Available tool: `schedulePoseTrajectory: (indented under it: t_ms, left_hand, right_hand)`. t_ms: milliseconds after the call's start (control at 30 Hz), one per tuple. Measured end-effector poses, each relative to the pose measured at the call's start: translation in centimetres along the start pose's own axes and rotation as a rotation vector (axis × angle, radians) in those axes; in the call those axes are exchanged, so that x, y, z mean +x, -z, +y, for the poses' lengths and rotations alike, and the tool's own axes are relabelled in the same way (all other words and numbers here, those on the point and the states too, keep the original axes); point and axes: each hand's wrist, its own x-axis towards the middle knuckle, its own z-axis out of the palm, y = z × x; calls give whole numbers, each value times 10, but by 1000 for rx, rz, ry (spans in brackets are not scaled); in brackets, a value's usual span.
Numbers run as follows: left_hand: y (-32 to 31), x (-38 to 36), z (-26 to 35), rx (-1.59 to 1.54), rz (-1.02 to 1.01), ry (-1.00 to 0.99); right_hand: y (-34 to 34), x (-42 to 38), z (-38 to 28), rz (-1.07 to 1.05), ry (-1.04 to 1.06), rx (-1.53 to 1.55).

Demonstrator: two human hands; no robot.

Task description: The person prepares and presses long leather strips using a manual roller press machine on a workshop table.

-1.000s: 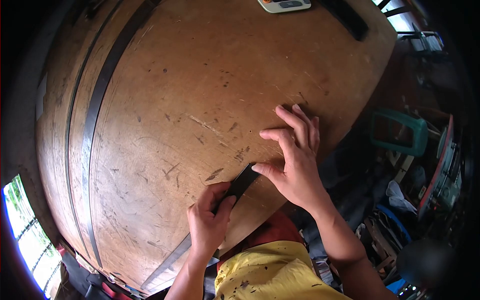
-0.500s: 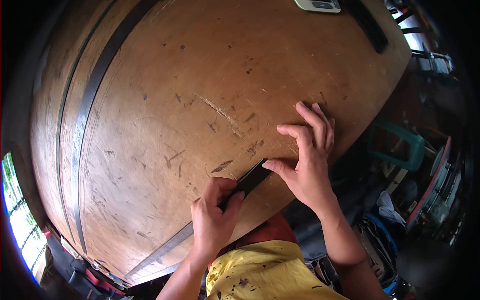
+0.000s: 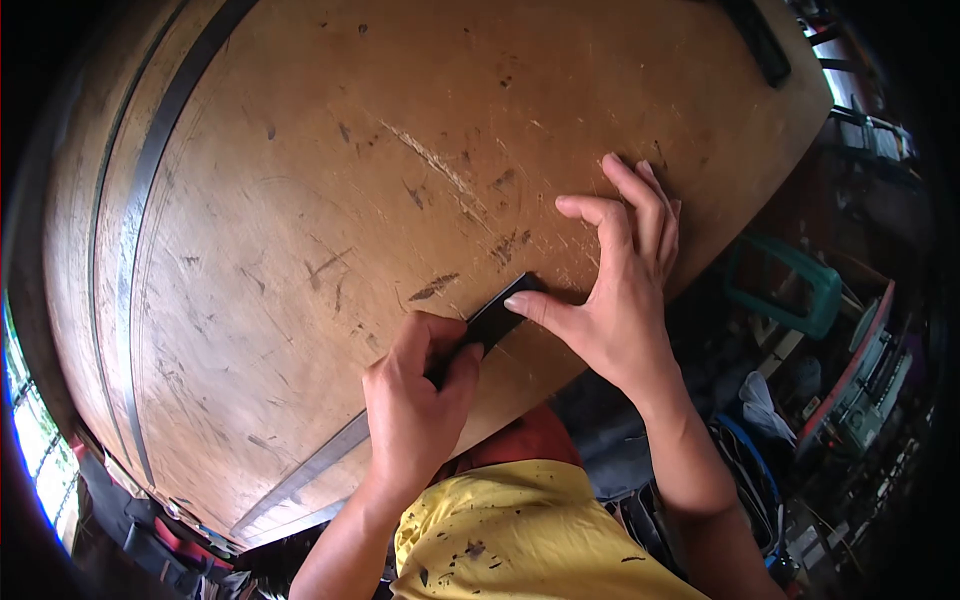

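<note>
A long, flat dark strip (image 3: 505,306), perhaps leather, lies along the near edge of the wooden table. Its paler stretch (image 3: 320,470) runs down to the lower left. My left hand (image 3: 420,385) is closed around the strip, thumb and bent forefinger pinching it. My right hand (image 3: 615,290) has its fingers spread above the wood, and only its thumb tip rests on the strip near the far end. What lies beneath my left fingers is hidden.
The scratched, stained tabletop (image 3: 300,200) fills most of the view. Another long dark strip (image 3: 140,200) crosses its left side. A black bar (image 3: 760,45) lies at the upper right. Off the right edge are a green plastic frame (image 3: 825,300) and a cluttered red-rimmed tray (image 3: 850,360).
The camera view has shifted, so the table marks sit higher and a white device has left the frame. My right thumb now sits slightly back from the strip's end.
</note>
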Motion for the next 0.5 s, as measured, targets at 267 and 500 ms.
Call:
schedulePoseTrajectory:
  t_ms: [267,500]
  left_hand:
    - [-1,3,2,-19,-6,65]
    - [-4,4,4,-70,-8,60]
  right_hand:
    - [-2,-1,0,20,9,14]
    - [-3,-1,0,20,5,11]
